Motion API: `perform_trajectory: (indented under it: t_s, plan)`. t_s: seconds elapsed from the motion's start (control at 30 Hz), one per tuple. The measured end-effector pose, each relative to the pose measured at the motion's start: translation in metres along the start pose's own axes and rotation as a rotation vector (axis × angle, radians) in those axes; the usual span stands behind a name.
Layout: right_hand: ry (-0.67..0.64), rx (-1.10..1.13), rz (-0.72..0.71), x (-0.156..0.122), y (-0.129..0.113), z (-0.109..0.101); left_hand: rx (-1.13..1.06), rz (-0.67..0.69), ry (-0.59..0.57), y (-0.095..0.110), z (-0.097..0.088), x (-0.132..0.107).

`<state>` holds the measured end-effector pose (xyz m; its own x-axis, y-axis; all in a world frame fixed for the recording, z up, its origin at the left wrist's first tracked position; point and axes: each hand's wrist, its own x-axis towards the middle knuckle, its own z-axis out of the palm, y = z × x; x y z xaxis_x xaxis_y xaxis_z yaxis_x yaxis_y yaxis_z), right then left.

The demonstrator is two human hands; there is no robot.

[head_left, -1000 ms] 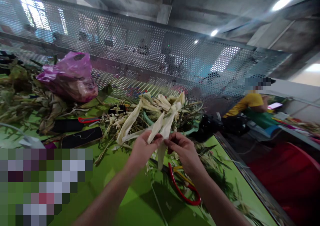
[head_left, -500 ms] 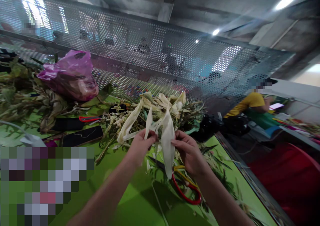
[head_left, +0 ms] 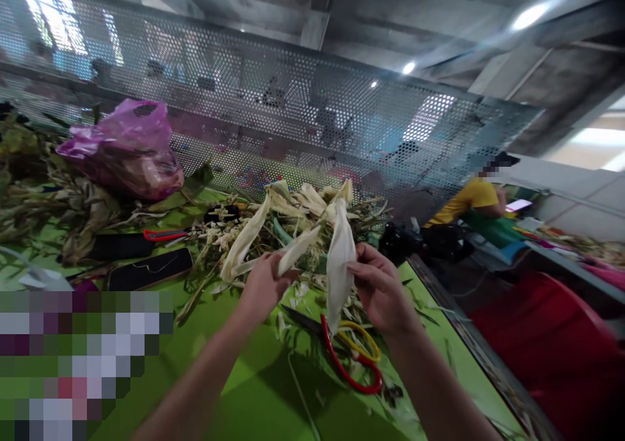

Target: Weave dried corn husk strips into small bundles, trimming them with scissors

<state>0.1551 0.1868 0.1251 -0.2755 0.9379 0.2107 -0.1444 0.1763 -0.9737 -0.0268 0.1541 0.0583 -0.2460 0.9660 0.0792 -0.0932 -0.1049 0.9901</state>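
Pale dried corn husks are in both of my hands, above a green tabletop [head_left: 195, 369]. My left hand [head_left: 263, 284] is closed on a narrow husk strip [head_left: 300, 249] that slants up to the right. Between the thumb and fingers of my right hand [head_left: 383, 284], a broad whitish husk leaf [head_left: 339, 258] hangs upright. Below it lie scissors [head_left: 349, 356] with one red and one yellow handle loop, blades pointing left. A heap of husks and dry stalks [head_left: 307, 200] sits just behind my hands.
A pink plastic bag [head_left: 127, 148] stands at the back left beside dry leaves. A dark phone [head_left: 150, 270] and a red-handled cutter [head_left: 166, 234] lie on the left. A perforated metal screen [head_left: 268, 115] closes off the back. Someone in a yellow shirt [head_left: 466, 203] sits at the right.
My hands have moved apart. The strip in my left hand now leans to the right, and the broad husk in my right hand has shifted right, away from it. The view has turned slightly.
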Motion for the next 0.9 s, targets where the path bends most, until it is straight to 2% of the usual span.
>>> perform_trajectory:
  t_s: [0.1,0.17,0.27,0.37,0.47,0.57,0.73,0.9]
  plan:
    - [-0.044,-0.066,0.013,0.0,0.008,0.004,-0.093,0.003,-0.008,0.015,0.004,-0.007]
    - [-0.062,-0.096,0.03,0.0,0.014,0.007,-0.172,-0.067,-0.066,0.019,0.007,-0.01]
    - [-0.069,-0.102,0.039,0.0,0.023,0.011,-0.266,-0.154,-0.136,0.017,0.012,-0.012]
    - [-0.093,-0.108,0.051,0.0,0.028,0.014,-0.326,-0.102,-0.202,0.011,0.015,-0.012]
    - [-0.137,-0.086,0.063,-0.001,0.028,0.015,-0.297,-0.063,-0.223,0.009,0.015,-0.01]
    - [-0.17,-0.021,0.097,-0.001,0.027,0.015,-0.238,-0.101,-0.228,0.011,0.013,-0.011]
    - [-0.121,0.012,0.115,-0.001,0.029,0.014,-0.185,-0.177,-0.284,0.012,0.011,-0.014]
    - [-0.154,0.117,0.192,-0.001,0.028,0.013,-0.206,-0.235,-0.339,0.01,0.012,-0.014]
